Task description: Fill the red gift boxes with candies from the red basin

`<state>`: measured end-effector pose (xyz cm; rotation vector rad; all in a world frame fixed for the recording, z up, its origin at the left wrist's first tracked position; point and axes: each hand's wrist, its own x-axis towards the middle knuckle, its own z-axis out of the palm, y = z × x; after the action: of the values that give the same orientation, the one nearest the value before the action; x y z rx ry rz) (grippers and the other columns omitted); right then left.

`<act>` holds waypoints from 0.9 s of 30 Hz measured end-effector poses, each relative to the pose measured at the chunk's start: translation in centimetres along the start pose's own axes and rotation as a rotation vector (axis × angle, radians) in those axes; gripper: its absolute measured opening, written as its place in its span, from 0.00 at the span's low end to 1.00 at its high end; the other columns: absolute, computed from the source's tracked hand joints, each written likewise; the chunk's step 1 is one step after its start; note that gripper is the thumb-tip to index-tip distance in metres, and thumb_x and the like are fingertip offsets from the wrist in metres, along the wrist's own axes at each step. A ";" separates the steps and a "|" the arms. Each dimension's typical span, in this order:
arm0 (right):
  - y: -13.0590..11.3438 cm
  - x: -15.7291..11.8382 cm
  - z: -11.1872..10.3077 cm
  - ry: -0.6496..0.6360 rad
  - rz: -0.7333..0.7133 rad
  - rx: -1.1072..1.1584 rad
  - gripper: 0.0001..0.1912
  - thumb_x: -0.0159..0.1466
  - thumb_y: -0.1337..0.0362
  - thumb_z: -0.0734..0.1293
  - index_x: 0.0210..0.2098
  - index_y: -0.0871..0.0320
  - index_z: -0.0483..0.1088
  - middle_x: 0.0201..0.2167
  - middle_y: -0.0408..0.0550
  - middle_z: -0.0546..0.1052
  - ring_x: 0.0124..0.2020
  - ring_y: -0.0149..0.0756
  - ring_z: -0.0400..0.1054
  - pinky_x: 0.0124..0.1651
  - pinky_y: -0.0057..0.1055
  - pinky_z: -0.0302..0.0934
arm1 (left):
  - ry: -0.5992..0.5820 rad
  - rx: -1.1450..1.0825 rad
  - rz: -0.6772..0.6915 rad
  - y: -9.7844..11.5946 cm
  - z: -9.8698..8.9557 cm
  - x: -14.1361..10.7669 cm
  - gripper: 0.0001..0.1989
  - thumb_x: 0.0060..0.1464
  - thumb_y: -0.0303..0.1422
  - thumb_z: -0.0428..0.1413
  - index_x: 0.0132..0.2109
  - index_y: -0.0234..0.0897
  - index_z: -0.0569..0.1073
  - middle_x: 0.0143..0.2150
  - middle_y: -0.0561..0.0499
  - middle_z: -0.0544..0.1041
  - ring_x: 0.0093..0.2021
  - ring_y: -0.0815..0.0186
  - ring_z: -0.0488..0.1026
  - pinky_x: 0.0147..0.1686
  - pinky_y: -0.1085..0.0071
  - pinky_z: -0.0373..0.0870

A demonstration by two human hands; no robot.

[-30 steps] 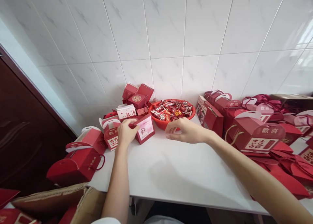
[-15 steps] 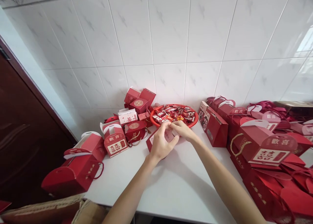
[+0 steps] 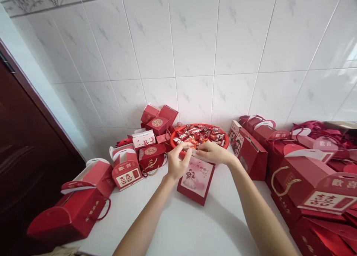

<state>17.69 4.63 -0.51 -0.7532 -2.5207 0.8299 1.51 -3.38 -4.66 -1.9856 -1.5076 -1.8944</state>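
Observation:
A red gift box (image 3: 195, 178) stands on the white table, its pale front panel showing a drawn couple and Chinese writing. My left hand (image 3: 178, 162) is closed at the box's top left edge, thumb and fingers pinched together. At the top right edge my right hand (image 3: 214, 152) is also closed, its fingertips bent down against the top. Something pale shows between the two hands, too small to make out. Just behind them is a red basin (image 3: 227, 140) heaped with wrapped candies (image 3: 199, 132), partly hidden by my hands.
Red gift boxes (image 3: 127, 170) line the table's left side, with larger ones (image 3: 63, 215) nearer me. More boxes (image 3: 309, 174) are piled along the right, one with a rope handle. A tiled wall (image 3: 192, 55) rises behind; a dark door (image 3: 25, 148) is at far left.
My hands have drawn apart a little along the box's top. The box now faces me with its picture panel in sight. The view has shifted slightly.

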 end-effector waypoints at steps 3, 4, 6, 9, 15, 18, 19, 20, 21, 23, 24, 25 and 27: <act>0.2 0.4 0.2 -0.049 -0.028 -0.026 0.21 0.65 0.55 0.61 0.20 0.57 0.53 0.19 0.38 0.55 0.23 0.26 0.47 0.27 0.29 0.42 | 0.029 0.064 0.003 -0.7 -0.4 -1.3 0.08 0.61 0.36 0.53 0.39 0.39 0.75 0.37 0.49 0.82 0.38 0.62 0.79 0.42 0.67 0.75; 0.2 0.5 0.2 -0.065 -0.041 -0.027 0.20 0.65 0.57 0.61 0.20 0.57 0.54 0.19 0.38 0.55 0.23 0.26 0.48 0.27 0.29 0.42 | 0.031 0.081 0.007 -0.8 -0.6 -1.8 0.08 0.62 0.36 0.53 0.39 0.39 0.75 0.36 0.49 0.81 0.37 0.62 0.78 0.42 0.67 0.75; 0.3 0.6 0.2 -0.087 -0.060 -0.015 0.19 0.65 0.58 0.60 0.20 0.57 0.53 0.19 0.38 0.55 0.23 0.26 0.48 0.27 0.29 0.43 | 0.037 0.109 0.016 -0.7 -1.1 -2.9 0.08 0.62 0.36 0.53 0.39 0.39 0.75 0.35 0.49 0.81 0.37 0.62 0.78 0.42 0.66 0.74; 0.1 0.6 0.1 -0.114 -0.075 0.023 0.22 0.67 0.55 0.60 0.21 0.56 0.52 0.19 0.37 0.54 0.23 0.26 0.46 0.27 0.29 0.43 | 0.058 0.120 0.029 -0.2 -1.7 -4.8 0.06 0.63 0.33 0.53 0.41 0.40 0.75 0.38 0.49 0.80 0.40 0.61 0.77 0.44 0.65 0.74; -0.4 0.2 0.1 -0.188 -0.143 0.076 0.23 0.67 0.52 0.63 0.21 0.57 0.56 0.20 0.37 0.55 0.23 0.26 0.47 0.27 0.29 0.43 | 0.093 0.140 0.114 0.7 -2.3 -6.2 0.06 0.62 0.30 0.54 0.43 0.41 0.75 0.45 0.48 0.79 0.46 0.60 0.77 0.48 0.63 0.74; -0.4 0.1 -0.1 -0.207 -0.151 0.092 0.23 0.66 0.49 0.63 0.22 0.58 0.58 0.20 0.37 0.56 0.23 0.26 0.49 0.27 0.29 0.44 | 0.083 0.170 0.145 0.9 -2.4 -3.4 0.05 0.61 0.32 0.55 0.40 0.40 0.77 0.43 0.48 0.79 0.45 0.61 0.77 0.48 0.63 0.74; -0.3 0.0 -0.2 -0.211 -0.156 0.094 0.24 0.66 0.48 0.64 0.23 0.58 0.59 0.21 0.38 0.57 0.23 0.26 0.49 0.27 0.28 0.44 | 0.062 0.162 0.140 0.9 -2.4 -2.1 0.05 0.60 0.32 0.56 0.39 0.39 0.77 0.43 0.48 0.80 0.45 0.61 0.77 0.48 0.63 0.74; -0.2 -0.2 -0.5 -0.215 -0.161 0.098 0.24 0.65 0.46 0.64 0.23 0.58 0.60 0.21 0.38 0.58 0.24 0.26 0.50 0.27 0.28 0.45 | 0.030 0.139 0.127 0.9 -2.5 -0.7 0.05 0.60 0.32 0.56 0.38 0.39 0.77 0.42 0.48 0.80 0.46 0.61 0.77 0.49 0.63 0.74; -0.2 -0.4 -0.8 -0.222 -0.166 0.110 0.25 0.65 0.44 0.64 0.24 0.58 0.61 0.22 0.38 0.59 0.24 0.26 0.51 0.27 0.28 0.46 | -0.050 0.103 0.108 0.9 -2.5 0.5 0.05 0.59 0.33 0.57 0.38 0.39 0.78 0.42 0.48 0.80 0.46 0.60 0.78 0.49 0.64 0.73; 0.1 -0.9 -1.6 -0.212 -0.157 0.161 0.26 0.65 0.42 0.64 0.25 0.58 0.63 0.22 0.39 0.63 0.25 0.27 0.55 0.29 0.28 0.50 | -0.258 0.026 0.042 0.7 -2.5 2.8 0.07 0.58 0.35 0.57 0.37 0.38 0.79 0.40 0.48 0.82 0.44 0.60 0.78 0.48 0.65 0.74; 0.3 -1.2 -2.1 -0.180 -0.144 0.192 0.25 0.65 0.42 0.64 0.26 0.59 0.65 0.23 0.40 0.65 0.26 0.28 0.57 0.30 0.28 0.52 | -0.348 -0.001 0.001 0.5 -2.5 3.7 0.08 0.57 0.36 0.58 0.37 0.38 0.79 0.40 0.48 0.82 0.43 0.60 0.78 0.48 0.65 0.74; 0.6 -1.3 -2.4 -0.129 -0.128 0.226 0.25 0.65 0.43 0.64 0.27 0.59 0.67 0.24 0.41 0.68 0.28 0.29 0.61 0.31 0.28 0.54 | -0.417 -0.018 -0.041 0.3 -2.4 4.5 0.10 0.57 0.38 0.58 0.38 0.38 0.80 0.40 0.48 0.82 0.42 0.60 0.79 0.47 0.66 0.74; 1.5 -1.4 -3.0 0.018 -0.092 0.303 0.23 0.64 0.44 0.65 0.29 0.59 0.70 0.27 0.44 0.73 0.30 0.32 0.66 0.35 0.29 0.59 | -0.495 -0.023 -0.115 -0.4 -2.2 5.5 0.12 0.56 0.41 0.57 0.39 0.37 0.80 0.40 0.47 0.83 0.40 0.60 0.79 0.44 0.66 0.74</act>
<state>20.86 6.13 0.50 -0.5380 -2.3195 1.1321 -1.51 -1.11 -0.05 -2.5654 -1.7350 -1.5239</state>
